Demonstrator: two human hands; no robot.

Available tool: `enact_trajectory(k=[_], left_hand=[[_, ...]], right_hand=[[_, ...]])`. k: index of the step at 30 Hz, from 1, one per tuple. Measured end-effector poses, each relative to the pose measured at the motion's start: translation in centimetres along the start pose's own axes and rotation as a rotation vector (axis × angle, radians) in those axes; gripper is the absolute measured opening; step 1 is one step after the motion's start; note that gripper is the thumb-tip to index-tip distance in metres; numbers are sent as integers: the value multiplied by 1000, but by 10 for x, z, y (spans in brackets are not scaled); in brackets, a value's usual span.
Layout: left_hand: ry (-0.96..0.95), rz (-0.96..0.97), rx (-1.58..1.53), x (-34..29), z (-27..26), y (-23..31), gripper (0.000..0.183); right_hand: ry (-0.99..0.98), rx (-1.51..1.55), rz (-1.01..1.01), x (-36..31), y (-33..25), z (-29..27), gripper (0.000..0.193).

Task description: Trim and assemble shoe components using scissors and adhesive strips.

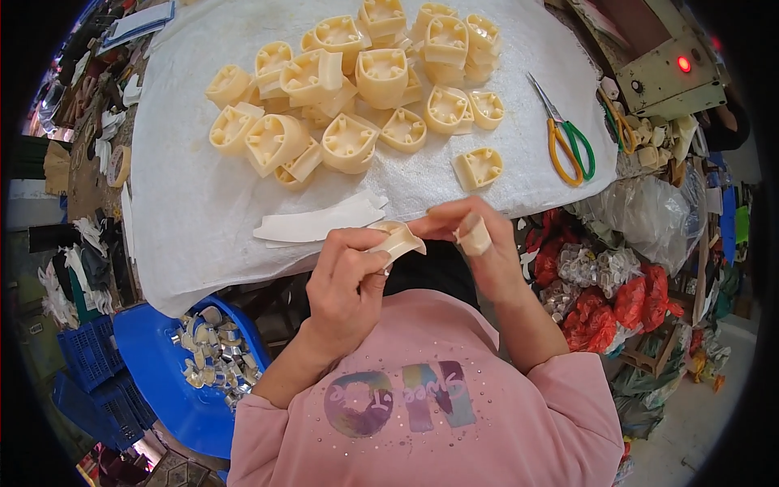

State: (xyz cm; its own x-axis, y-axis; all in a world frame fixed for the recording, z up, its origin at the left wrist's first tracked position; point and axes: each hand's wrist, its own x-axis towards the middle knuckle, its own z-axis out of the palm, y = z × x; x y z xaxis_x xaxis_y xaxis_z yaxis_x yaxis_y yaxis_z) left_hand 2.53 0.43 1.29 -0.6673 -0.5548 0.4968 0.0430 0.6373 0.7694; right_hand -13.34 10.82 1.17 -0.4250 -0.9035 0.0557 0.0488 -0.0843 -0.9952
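Note:
Between the thumb and fingers of my left hand (350,268) is a cream shoe heel (398,240), tilted, with its curved flared edge toward my right hand. The fingers of my right hand (487,252) stretch toward the heel's far side, and its thumb stands apart. A cream band (473,235) sits around a digit of that hand. Whether the right fingertips touch the heel is hard to see. Just beyond my left hand, thin white strips (316,221) lie overlapping on the white-covered table (195,211). One loose heel (479,168) rests beyond my right hand.
Several more cream heels (349,144) are piled across the far table. Scissors (561,138) with orange and green handles lie at the right, blades pointing away. A blue tub (162,357) of silvery and cream pieces stands lower left. Red and clear bags (641,300) crowd the right side.

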Motion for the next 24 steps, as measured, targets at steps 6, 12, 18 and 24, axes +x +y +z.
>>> enact_trajectory(k=[6, 12, 18, 24], left_hand=[[-28, 15, -252, -4, 6, -6, 22], [-52, 132, -179, 0, 7, -5, 23], [-45, 97, -118, 2, 6, -8, 20], [157, -226, -412, -2, 14, -3, 17]], right_hand=[[-366, 375, 356, 17, 6, -14, 44], [-369, 304, 279, 21, 7, -11, 46], [-316, 164, 249, 20, 11, -2, 39], [-66, 4, -63, 14, 22, 10, 38]])
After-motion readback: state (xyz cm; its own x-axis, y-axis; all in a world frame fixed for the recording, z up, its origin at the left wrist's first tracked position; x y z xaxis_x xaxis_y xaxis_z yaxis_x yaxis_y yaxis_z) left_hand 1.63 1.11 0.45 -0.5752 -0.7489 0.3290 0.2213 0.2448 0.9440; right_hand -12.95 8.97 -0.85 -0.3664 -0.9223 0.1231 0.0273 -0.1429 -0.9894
